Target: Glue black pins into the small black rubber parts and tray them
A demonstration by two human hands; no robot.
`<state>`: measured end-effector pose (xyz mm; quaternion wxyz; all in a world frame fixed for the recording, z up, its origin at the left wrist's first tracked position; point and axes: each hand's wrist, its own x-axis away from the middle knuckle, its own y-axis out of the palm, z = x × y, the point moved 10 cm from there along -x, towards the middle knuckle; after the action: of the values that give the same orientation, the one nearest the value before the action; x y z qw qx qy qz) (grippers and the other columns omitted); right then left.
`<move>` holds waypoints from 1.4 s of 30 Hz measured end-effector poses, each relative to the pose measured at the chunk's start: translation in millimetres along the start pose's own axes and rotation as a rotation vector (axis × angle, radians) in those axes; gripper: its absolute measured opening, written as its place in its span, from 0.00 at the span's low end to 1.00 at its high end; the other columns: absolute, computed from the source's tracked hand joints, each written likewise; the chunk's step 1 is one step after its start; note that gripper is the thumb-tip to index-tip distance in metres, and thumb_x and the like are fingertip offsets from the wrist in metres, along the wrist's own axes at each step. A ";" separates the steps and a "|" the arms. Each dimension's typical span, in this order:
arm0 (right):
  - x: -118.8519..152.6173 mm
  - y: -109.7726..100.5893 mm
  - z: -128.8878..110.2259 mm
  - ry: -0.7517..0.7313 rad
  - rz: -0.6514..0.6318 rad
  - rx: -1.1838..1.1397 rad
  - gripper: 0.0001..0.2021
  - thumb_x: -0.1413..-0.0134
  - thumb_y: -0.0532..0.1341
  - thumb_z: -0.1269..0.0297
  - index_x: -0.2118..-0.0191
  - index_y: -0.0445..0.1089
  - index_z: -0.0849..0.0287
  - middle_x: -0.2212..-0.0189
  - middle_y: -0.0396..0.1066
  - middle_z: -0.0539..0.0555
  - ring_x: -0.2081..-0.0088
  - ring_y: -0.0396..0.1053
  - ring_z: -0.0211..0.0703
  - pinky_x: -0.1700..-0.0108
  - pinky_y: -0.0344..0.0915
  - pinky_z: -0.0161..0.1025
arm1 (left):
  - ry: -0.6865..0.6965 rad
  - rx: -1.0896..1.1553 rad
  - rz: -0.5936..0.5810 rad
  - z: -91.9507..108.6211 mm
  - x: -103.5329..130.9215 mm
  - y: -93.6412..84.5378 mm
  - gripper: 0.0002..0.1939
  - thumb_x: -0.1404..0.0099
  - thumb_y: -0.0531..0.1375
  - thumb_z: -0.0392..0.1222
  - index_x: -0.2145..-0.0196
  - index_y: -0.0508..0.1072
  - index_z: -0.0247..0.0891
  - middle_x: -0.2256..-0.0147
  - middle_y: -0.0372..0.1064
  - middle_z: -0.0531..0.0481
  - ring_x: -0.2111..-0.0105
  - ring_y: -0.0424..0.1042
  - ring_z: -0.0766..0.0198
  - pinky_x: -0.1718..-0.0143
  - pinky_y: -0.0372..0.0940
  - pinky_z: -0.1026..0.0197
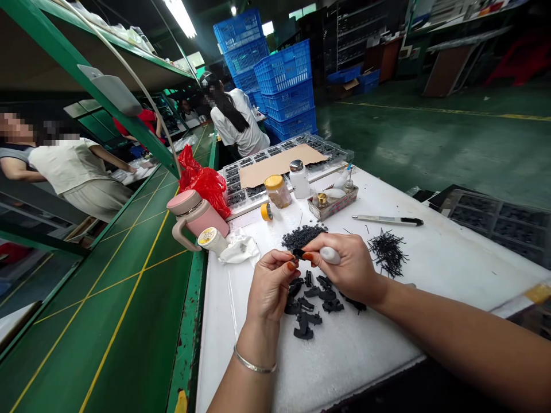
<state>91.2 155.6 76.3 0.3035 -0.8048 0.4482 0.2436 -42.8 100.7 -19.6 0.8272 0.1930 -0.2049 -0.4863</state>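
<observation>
- Left hand (271,281) and right hand (353,267) both have fingers pinched on a small black part (298,252), just above the tabletop (344,355); right's also got a white bulb thing (330,254)
- Tabletop's white: black pieces (327,295) below, tiny black bits (303,235) beyond, thin pins (387,252) off right
- Yellow-lined green surface (142,310) left, blue crates (286,86) farther back, shiny green floor (387,137)

We hold our left hand (267,287) with its fingers (270,259) curled and thumb (284,272) pressed toward them, left forearm (252,350) slanting up. Our right hand (353,268) faces it, fingertips (308,256) nearly meeting, right forearm (456,330) stretched in from the lower right.
</observation>
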 end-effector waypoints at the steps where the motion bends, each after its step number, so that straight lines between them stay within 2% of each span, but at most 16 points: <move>1: 0.0 0.3 0.1 0.001 -0.002 -0.001 0.06 0.52 0.61 0.78 0.70 0.72 0.62 0.76 0.72 0.47 0.75 0.68 0.30 0.71 0.61 0.27 | -0.002 -0.002 -0.002 -0.1 0.1 0.3 0.13 0.60 0.74 0.34 0.78 0.74 0.33 0.72 0.71 0.50 0.74 0.70 0.69 0.76 0.69 0.71; 19: 2.0 3.6 2.0 -0.012 -0.024 0.006 0.08 0.53 0.59 0.78 0.68 0.72 0.59 0.73 0.74 0.49 0.72 0.70 0.35 0.68 0.63 0.32 | -0.027 -0.011 -0.009 -0.6 1.6 3.0 0.14 0.59 0.74 0.35 0.78 0.73 0.32 0.74 0.69 0.50 0.75 0.69 0.69 0.76 0.69 0.70; 25: 2.3 4.3 -4.7 -0.071 -0.030 0.005 0.08 0.51 0.58 0.78 0.69 0.71 0.59 0.73 0.73 0.49 0.72 0.69 0.35 0.69 0.63 0.31 | -0.027 0.002 -0.010 0.1 0.9 3.3 0.14 0.60 0.74 0.34 0.79 0.72 0.32 0.74 0.70 0.51 0.75 0.68 0.70 0.76 0.69 0.71; 42: 1.8 4.3 -5.2 -0.069 -0.031 0.011 0.07 0.50 0.58 0.76 0.69 0.71 0.58 0.73 0.73 0.49 0.72 0.70 0.35 0.68 0.63 0.32 | -0.038 -0.004 -0.006 -2.2 0.4 3.4 0.15 0.61 0.74 0.35 0.79 0.72 0.32 0.74 0.69 0.51 0.76 0.68 0.70 0.76 0.69 0.70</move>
<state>89.0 149.1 77.5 0.3268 -0.8012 0.4261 0.2640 -39.1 102.1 -19.6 0.8220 0.1827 -0.2192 -0.4929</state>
